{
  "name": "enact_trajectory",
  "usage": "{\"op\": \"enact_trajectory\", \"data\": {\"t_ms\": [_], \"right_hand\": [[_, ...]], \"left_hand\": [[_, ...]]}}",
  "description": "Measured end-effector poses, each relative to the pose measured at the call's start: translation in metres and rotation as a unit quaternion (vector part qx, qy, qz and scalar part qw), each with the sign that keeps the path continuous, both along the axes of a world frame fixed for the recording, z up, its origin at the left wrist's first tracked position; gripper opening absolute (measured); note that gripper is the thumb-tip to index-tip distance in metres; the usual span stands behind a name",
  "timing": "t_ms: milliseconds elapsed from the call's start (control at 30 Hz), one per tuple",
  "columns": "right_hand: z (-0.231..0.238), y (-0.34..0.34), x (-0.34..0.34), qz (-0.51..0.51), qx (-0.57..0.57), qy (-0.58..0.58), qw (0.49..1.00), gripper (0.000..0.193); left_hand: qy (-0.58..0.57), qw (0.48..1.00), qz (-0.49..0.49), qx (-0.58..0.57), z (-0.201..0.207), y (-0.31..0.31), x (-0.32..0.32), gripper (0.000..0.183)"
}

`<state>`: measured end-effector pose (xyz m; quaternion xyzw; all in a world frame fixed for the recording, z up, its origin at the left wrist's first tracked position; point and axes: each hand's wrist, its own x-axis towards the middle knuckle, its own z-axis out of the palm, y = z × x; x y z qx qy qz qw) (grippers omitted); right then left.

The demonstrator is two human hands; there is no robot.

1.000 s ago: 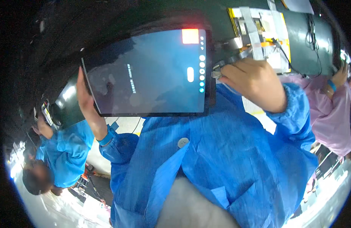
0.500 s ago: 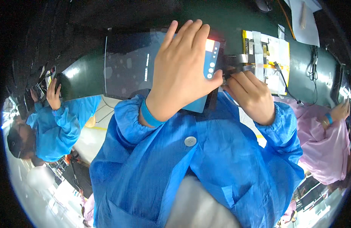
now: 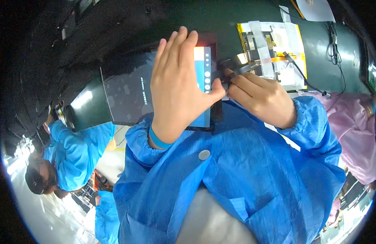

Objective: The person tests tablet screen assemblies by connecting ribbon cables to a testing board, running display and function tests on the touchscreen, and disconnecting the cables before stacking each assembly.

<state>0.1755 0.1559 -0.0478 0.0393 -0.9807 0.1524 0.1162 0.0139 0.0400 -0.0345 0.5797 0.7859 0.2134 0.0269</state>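
Observation:
My left hand (image 3: 173,83), fingers stretched out and a blue band at the wrist, lies over a flat dark screen panel (image 3: 123,89). A lit blue strip with white icons (image 3: 207,75) shows between its fingers and thumb. At the panel's right edge my right hand (image 3: 261,95) is closed in a pinch. What its fingertips hold is dark and mostly hidden. Just beyond those fingers a grey flat cable (image 3: 249,67) runs toward a taped circuit board assembly (image 3: 247,40) with yellow edges. An orange ribbon (image 3: 279,59) crosses that assembly.
A black cable with a plug (image 3: 288,57) trails over the board assembly. Coiled black wire (image 3: 333,46) and a white sheet (image 3: 318,10) lie farther right on the green table (image 3: 318,73). Co-workers in blue (image 3: 80,150) and pink (image 3: 346,118) sit at either side.
The whole view has shifted, so the panel and board appear farther left. My left hand stays over the panel, my right at its edge. The co-worker at left has lowered a raised hand.

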Motion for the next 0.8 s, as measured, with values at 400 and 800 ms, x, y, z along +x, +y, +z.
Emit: {"op": "enact_trajectory", "data": {"t_ms": [400, 800], "right_hand": [[-0.003, 0.000, -0.002, 0.024, 0.044, 0.038, 0.998, 0.018], [0.021, -0.009, 0.013, -0.044, -0.273, 0.007, 0.961, 0.016]], "left_hand": [[0.036, 0.999, -0.006, 0.017, -0.003, -0.004, 0.000, 0.073], [-0.022, 0.996, -0.025, 0.078, 0.007, -0.014, -0.014, 0.066]]}}
